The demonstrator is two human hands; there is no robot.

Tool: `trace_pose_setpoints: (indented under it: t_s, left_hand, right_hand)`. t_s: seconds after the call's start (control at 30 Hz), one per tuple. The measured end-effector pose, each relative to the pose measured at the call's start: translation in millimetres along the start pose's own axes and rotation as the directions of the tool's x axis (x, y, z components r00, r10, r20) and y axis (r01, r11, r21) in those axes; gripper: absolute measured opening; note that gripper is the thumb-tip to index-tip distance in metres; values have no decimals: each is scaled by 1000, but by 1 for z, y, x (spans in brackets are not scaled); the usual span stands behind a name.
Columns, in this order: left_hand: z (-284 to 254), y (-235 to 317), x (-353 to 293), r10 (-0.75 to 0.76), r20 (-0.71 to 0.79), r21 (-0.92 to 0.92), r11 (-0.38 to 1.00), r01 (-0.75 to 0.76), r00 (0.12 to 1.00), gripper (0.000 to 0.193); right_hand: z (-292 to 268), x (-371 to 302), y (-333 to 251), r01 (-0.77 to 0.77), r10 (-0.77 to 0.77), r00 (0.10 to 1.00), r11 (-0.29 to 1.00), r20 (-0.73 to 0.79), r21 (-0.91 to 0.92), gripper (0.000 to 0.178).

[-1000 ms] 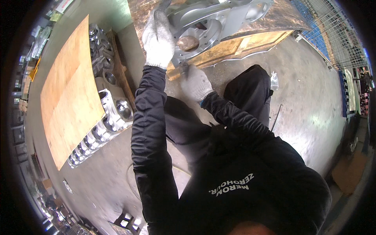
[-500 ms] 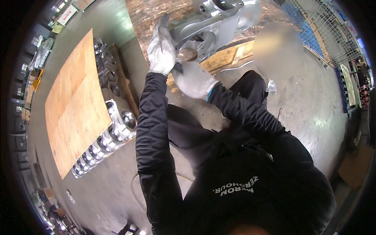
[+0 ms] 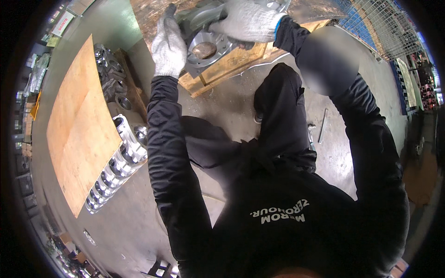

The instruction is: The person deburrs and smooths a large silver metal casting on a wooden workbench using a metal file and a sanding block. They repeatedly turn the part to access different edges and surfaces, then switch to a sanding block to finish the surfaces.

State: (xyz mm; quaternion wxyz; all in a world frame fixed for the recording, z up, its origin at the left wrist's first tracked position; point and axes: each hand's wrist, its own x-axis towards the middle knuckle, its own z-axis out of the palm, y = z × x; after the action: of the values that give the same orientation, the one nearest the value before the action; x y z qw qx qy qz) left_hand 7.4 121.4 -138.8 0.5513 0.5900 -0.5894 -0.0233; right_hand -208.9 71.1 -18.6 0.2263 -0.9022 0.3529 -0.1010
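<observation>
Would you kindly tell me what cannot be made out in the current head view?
In the head view:
Metal casting: partly hidden behind the right hand; upper part cut off by the top edge.
Right sleeve: partly obscured by a round blur.
Metal parts: partly hidden by the plywood sheet.

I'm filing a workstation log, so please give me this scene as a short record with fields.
Left grip: white-gloved, at the left edge of the gray metal casting
Right grip: white-gloved, over the casting; fingers partly hidden
Casting on: wooden platform
Left of view: plywood sheet, metal parts along its right edge
Floor, right side: slim rod-shaped item
</observation>
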Motion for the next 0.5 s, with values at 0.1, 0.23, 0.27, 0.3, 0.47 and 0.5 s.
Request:
trace_pose_setpoints:
  t_s: [0.1, 0.23, 0.27, 0.3, 0.47, 0.5]
  left_hand:
    - [3, 24, -2, -201, 71, -169, 963, 210, 977, 63]
    - [0, 10, -4, -137, 33, -3, 991, 137, 990, 60]
    - [0, 7, -5, -129, 3, 61, 990, 129, 992, 51]
    - [0, 2, -7, -119, -26, 127, 985, 121, 993, 42]
    - [1, -4, -5, 22, -34, 54, 998, -20, 999, 50]
    - [0, 2, -5, 40, -39, 46, 998, -38, 998, 51]
  right_hand:
    - [-2, -8, 28, 32, -30, 997, 999, -67, 31, 40]
    - [17, -7, 79, 266, -208, 938, 945, -278, 189, 35]
    - [19, -7, 90, 319, -231, 928, 897, -292, 305, 33]
    - [21, -9, 100, 51, 9, 983, 946, -182, 321, 34]
    - [70, -8, 147, 70, -45, 924, 996, -381, 53, 41]
    - [79, -7, 151, 87, -54, 905, 995, -421, 58, 42]
